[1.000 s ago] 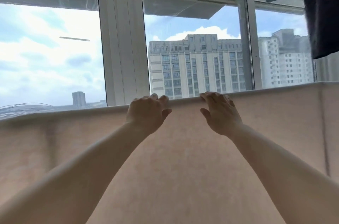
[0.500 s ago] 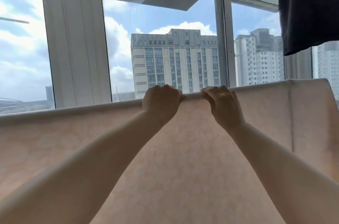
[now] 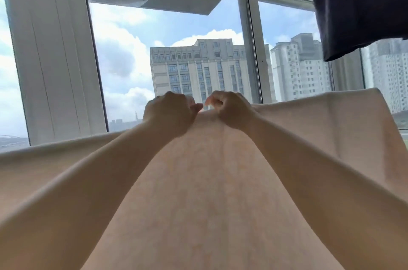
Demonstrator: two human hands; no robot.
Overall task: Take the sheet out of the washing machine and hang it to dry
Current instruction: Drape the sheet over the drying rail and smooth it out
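Window (image 3: pixel 167 53) behind. Pale peach sheet (image 3: pixel 212 192) draped, faintly mottled, translucent; left hand (image 3: pixel 169 113), right hand (image 3: pixel 229 108) pinching top edge, close together.

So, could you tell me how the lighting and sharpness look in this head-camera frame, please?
Head view: strongly backlit by the bright window, so the sheet glows translucent and both forearms read dim; left hand and right hand slightly motion-soft; window frames bow from wide-angle distortion.
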